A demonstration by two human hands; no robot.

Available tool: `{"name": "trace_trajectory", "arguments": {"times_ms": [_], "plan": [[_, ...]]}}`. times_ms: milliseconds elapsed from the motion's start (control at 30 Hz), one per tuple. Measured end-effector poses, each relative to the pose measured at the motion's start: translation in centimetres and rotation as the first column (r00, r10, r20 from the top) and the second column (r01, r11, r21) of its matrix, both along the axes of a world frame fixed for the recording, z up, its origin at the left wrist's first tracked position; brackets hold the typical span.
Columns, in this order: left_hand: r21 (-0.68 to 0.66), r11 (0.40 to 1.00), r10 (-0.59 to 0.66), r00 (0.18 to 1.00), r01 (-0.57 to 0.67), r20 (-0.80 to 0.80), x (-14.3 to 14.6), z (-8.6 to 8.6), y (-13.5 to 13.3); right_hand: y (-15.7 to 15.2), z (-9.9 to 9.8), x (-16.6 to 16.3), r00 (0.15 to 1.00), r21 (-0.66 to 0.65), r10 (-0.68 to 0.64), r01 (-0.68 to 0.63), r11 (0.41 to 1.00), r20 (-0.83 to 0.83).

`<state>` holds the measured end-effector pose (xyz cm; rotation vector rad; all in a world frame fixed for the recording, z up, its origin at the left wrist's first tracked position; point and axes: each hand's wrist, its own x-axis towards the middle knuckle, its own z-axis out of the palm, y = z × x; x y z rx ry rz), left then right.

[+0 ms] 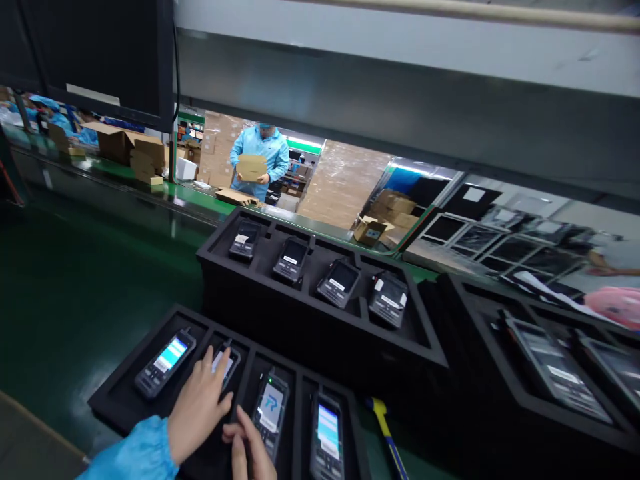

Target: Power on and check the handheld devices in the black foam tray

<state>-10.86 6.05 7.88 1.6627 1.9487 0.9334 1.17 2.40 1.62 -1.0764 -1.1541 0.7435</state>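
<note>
**Q:** Entry, head view. Where are your hands?

**A:** Both are over the near foam tray (117, 390), the black one closest to me on the green belt (75, 293). My left hand (197, 407) lies flat, fingers spread, on the second handset (226, 363) from the left; it covers most of the unit and grips nothing. My right hand (250, 450) is low at the frame edge, fingers loosely extended, one fingertip at the bottom edge of the third handset (270, 410). Not closed on anything either. The two hands are near each other, not touching as far as I can tell.

**Q:** State of the units?

**A:** Four in the near tray, each in its own slot. The first handset (165, 363) and fourth handset (327, 433) show lit screens; the third shows a logo screen. The second's display is mostly hidden under my fingers. The far tray (320, 327) holds four more, screens dark.

**Q:** Step in hand?

**A:** My judgement: a screen or key check, working through the near tray, now on the second and third units.

**Q:** What does the next move call for?

**A:** Light, precise presses on a small key area while the unit stays seated in its slot; the foam walls are close, so fingertip only. A yellow-handled tool (385, 427) lies just right of the tray, untouched.
</note>
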Motion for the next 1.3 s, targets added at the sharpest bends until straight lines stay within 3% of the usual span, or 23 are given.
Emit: {"name": "trace_trajectory", "arguments": {"times_ms": [100,233,333,467,600,700,833,900,1033,1167,1300], "plan": [[-0.041,0.999,0.002,0.998,0.001,0.067,1.4,0.1,1.1,-0.2,0.7,0.6,0.999,-0.016,0.043,-0.043,0.999,-0.015],[-0.089,0.996,-0.004,0.965,0.028,0.262,0.0,0.7,1.6,-0.3,0.9,1.1,0.990,-0.071,0.133,-0.135,0.988,-0.044],[-0.112,0.988,-0.033,0.867,0.102,0.496,-1.1,1.3,0.5,-0.4,1.0,0.7,0.973,-0.107,0.196,-0.209,0.972,-0.126],[-0.149,0.971,-0.027,0.699,0.189,0.714,-0.9,1.2,-1.3,-0.3,2.3,-0.1,0.954,-0.032,0.278,-0.283,0.959,-0.115],[-0.112,0.979,-0.017,0.613,0.171,0.790,-0.6,-0.1,-2.0,0.2,3.6,-0.7,0.953,-0.027,0.304,-0.304,0.952,-0.003],[-0.096,0.984,-0.003,0.550,0.150,0.835,-0.7,-1.0,-2.0,0.6,3.3,-1.0,0.969,-0.035,0.244,-0.246,0.969,-0.038],[-0.096,0.980,-0.001,0.492,0.172,0.870,-0.6,-0.7,-2.3,0.9,2.4,-1.3,0.981,-0.129,0.131,-0.150,0.980,-0.141],[-0.092,0.981,0.002,0.471,0.168,0.882,-0.5,-0.4,-2.5,0.9,2.2,-1.3,0.979,-0.139,0.137,-0.158,0.978,-0.151],[-0.071,0.988,0.002,0.439,0.139,0.899,-0.5,-0.3,-2.7,0.7,1.6,-1.5,0.940,-0.077,0.262,-0.284,0.956,-0.219],[-0.022,0.988,-0.041,0.397,0.153,0.917,-0.7,-1.0,-2.7,0.1,0.7,-2.1,0.795,-0.036,0.417,-0.480,0.877,-0.441],[0.047,0.976,-0.122,0.354,0.213,0.927,-1.0,-1.9,-2.9,0.0,0.4,-2.4,0.746,-0.063,0.435,-0.535,0.843,-0.504]]}}
